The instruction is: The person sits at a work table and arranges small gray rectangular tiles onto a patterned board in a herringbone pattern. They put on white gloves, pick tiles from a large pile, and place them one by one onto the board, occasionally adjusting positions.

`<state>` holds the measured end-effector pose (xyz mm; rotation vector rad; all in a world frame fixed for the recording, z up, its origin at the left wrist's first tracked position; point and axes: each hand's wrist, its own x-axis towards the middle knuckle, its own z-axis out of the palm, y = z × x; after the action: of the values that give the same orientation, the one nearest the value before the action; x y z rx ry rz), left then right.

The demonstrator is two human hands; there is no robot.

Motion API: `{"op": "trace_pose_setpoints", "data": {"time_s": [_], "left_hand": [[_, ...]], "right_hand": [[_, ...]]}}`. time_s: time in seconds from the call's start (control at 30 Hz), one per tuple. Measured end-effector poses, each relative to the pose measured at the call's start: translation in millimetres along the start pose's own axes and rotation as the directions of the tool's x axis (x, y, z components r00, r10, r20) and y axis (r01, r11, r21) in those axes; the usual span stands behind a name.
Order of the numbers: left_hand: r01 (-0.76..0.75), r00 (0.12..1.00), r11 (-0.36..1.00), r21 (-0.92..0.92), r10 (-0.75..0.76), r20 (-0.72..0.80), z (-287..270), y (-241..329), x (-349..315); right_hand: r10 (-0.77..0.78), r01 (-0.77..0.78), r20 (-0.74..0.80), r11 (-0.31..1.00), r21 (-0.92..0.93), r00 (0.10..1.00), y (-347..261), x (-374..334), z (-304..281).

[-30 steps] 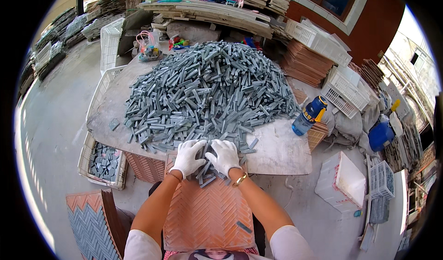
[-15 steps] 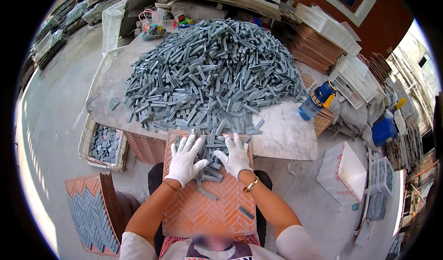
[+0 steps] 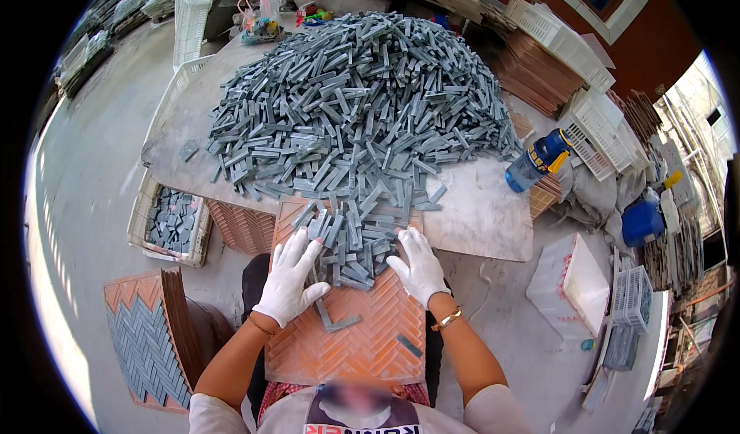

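Both hands wear white gloves. My left hand [image 3: 288, 278] lies with fingers spread on the left side of an orange herringbone-grooved mould tray [image 3: 331, 354], its fingertips beside loose grey stone strips [image 3: 345, 241]. On the tray's right side, my right hand [image 3: 420, 267] is also spread, with the strips to its left. Neither hand grips anything. The strips run in a loose heap from the big pile [image 3: 358, 102] down onto the tray's far half. One strip [image 3: 409, 346] rests alone at the tray's lower right, and two touch in an L near my left thumb.
A blue water bottle [image 3: 537, 160] stands on the table [image 3: 482, 226] to the right. At left are a crate of grey chips [image 3: 171, 228] and stacked herringbone panels [image 3: 146, 341]. A white foam box [image 3: 574, 291] and a blue jug [image 3: 642, 222] stand on the right.
More strips now lie between my hands on the tray. My hands have moved apart and a little toward me, and the view has shifted slightly.
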<state>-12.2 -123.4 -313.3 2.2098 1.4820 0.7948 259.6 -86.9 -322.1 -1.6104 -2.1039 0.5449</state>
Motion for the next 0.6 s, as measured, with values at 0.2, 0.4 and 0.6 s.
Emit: {"op": "trace_pose_setpoints", "data": {"time_s": [0.2,0.4,0.6], "left_hand": [[-0.029,0.993,0.958,0.286,-0.005,0.118,16.7,-7.8,30.2],[0.038,0.998,0.994,0.106,-0.033,-0.045,2.8,2.6,4.3],[0.112,0.985,0.986,-0.125,-0.127,-0.116,-4.1,33.1,-38.0]], "right_hand": [[-0.066,0.059,-0.023,0.970,-0.237,0.998,7.2,28.5,-5.0],[-0.189,0.190,0.069,0.982,-0.008,0.980,-0.7,22.4,-24.6],[-0.279,0.283,0.047,0.941,-0.186,0.959,-4.4,20.3,-5.1]]}}
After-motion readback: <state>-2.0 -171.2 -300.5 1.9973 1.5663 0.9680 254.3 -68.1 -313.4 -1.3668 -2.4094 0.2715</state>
